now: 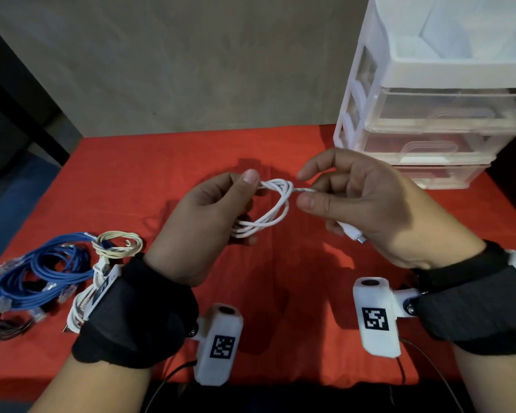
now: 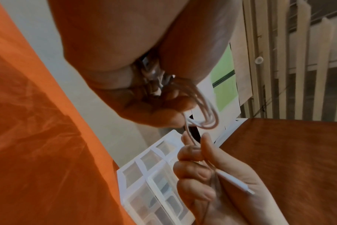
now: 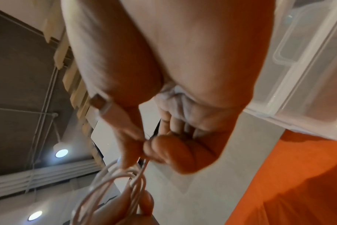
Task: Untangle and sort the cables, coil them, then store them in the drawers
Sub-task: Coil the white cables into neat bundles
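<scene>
Two hands are raised above the red desk (image 1: 191, 150), the white cable (image 1: 276, 204) coil gripped in the left hand (image 1: 203, 222) and its free end pinched by the right hand (image 1: 367, 204); the tail should be wrapped snugly.
</scene>
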The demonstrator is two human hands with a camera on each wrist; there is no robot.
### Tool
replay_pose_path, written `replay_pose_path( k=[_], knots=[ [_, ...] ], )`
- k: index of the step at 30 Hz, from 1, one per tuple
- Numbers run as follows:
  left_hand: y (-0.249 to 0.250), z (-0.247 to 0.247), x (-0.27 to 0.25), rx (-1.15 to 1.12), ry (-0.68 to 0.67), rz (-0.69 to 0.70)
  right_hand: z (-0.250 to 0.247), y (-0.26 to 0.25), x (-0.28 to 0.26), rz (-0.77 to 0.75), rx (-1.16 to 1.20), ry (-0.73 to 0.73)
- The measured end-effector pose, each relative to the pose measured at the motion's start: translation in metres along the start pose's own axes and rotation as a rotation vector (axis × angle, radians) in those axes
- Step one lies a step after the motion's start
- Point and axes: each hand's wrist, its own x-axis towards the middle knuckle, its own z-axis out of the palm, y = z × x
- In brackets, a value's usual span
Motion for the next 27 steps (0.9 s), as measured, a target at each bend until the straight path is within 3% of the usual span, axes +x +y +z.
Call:
replay_pose_path(
  k=[3,6,10,16,20,27],
  knots=[
    [-0.003,-0.006,0.003,0.067,0.093,0.118,0.002,0.003,-0.002,0.066,0.045,-0.074],
    [-0.005,-0.006,0.004,0.182,0.178,0.215,0.002,0.003,-0.003,0.133,0.243,-0.117],
    [-0.008,-0.003,0.006,0.243,0.260,0.274,0.006,0.003,-0.004,0.024,0.365,-0.204],
    [-0.013,0.002,0.003,0.358,0.296,0.369,0.033,0.010,0.002,-0.124,0.110,0.126],
    [-0.014,0.009,0.001,0.249,0.291,0.369,0.043,0.013,0.002,-0.120,-0.073,0.179],
    [-0.004,0.018,-0.006,0.196,0.243,0.450,0.046,0.007,0.000,0.132,0.487,0.073]
  ],
)
